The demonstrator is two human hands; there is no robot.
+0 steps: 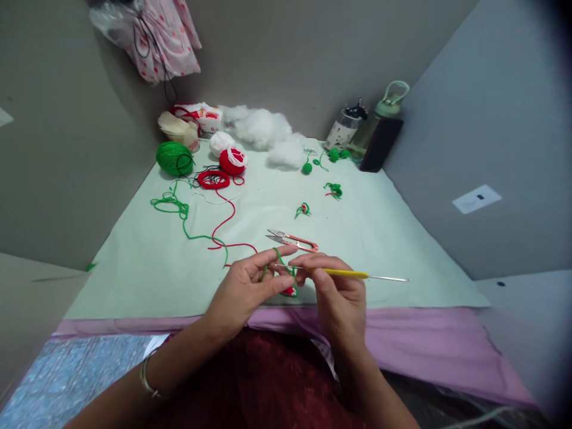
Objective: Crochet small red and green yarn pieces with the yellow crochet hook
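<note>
My left hand (252,279) pinches a small red, white and green crochet piece (289,291) below its fingertips. Green yarn (279,256) runs over its raised index finger. In my right hand (337,286) is a crochet hook (346,273) with a yellow grip, held like a pen. Its left tip reaches to the green yarn at the left fingers; the other metal end points right. Just beyond my hands lie orange-handled thread snips (295,240). The exact stitch under the hook tip is hidden by fingers.
Green yarn ball (174,158), red yarn ball (233,161) and white yarn ball (221,143) sit at the back left. White stuffing (263,128) lies along the back wall. Small crochet pieces (304,209) rest mid-table. A bottle (369,131) and dark phone (381,144) stand back right.
</note>
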